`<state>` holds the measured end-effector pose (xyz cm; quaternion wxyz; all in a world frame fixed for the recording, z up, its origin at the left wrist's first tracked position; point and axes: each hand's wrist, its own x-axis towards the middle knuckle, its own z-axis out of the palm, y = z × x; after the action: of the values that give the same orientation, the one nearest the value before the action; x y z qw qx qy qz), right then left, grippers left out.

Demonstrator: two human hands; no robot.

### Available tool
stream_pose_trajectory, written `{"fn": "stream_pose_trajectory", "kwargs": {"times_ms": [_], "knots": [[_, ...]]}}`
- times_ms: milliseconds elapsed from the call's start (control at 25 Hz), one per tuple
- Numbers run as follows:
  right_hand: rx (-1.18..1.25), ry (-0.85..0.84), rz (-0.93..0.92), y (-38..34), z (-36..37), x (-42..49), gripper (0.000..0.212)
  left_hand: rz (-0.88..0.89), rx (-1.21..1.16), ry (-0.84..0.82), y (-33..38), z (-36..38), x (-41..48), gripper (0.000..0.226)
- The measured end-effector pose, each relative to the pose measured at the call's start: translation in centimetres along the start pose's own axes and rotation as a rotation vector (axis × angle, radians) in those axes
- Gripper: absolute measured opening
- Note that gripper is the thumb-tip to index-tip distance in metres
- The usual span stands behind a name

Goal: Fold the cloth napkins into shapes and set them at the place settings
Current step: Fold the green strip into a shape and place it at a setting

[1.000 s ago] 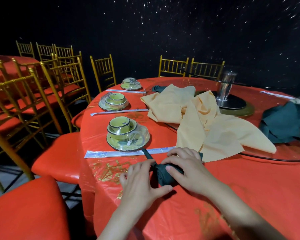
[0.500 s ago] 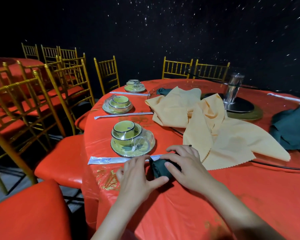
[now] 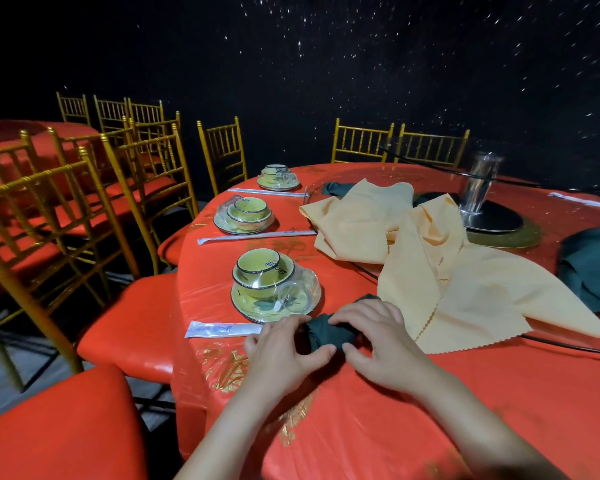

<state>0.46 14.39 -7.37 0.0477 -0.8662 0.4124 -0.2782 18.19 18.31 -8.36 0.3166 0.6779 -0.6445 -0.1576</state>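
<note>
The fingers [image 3: 361,310] of the right hand [image 3: 383,344] are curled over the top of a dark green napkin [image 3: 326,332]. Its thumb presses on the near side, so the cloth is pinched between them. The left hand [image 3: 283,355] does the same at the other end, with the fingers bent over the far side and the thumb [image 3: 321,351] against the near edge. The napkin is rolled into a short thick bundle and lies on the red tablecloth [image 3: 447,420] near the edge of the table. It is just beside the wrapped chopsticks [image 3: 222,330] and in front of the film-wrapped bowl and saucer [image 3: 267,285]. I judge the cloth to be light and soft, with no stiffness of its own. The roll will probably open when the pressure is taken away, so it is better to hold it at both ends, over the last fold, and not only in the middle. The tablecloth looks glossy, like plastic, and may let the bundle slide. Behind the right hand, pale yellow napkins [image 3: 430,271] lie loose, partly on the glass turntable [image 3: 568,345]. Another dark green cloth [image 3: 593,268] lies at the far right.
</note>
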Motion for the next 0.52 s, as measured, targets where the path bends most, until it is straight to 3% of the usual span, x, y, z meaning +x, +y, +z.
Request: {"fn": "stream_pose_trajectory", "kwargs": {"times_ms": [240, 400, 520], "knots": [[-0.057, -0.148, -0.01, 0.1, -0.2, 0.9, 0.059, 0.033, 0.069, 0.006, 0.1, 0.3, 0.4, 0.066], [-0.08, -0.138, -0.012, -0.7, -1.6, 0.1, 0.061, 0.022, -0.152, -0.031, 0.4, -0.1, -0.4, 0.074], [-0.064, -0.132, -0.007, -1.7, -3.5, -1.7, 0.064, 0.038, -0.344, -0.127, 0.7, -0.1, -1.8, 0.061]]}}
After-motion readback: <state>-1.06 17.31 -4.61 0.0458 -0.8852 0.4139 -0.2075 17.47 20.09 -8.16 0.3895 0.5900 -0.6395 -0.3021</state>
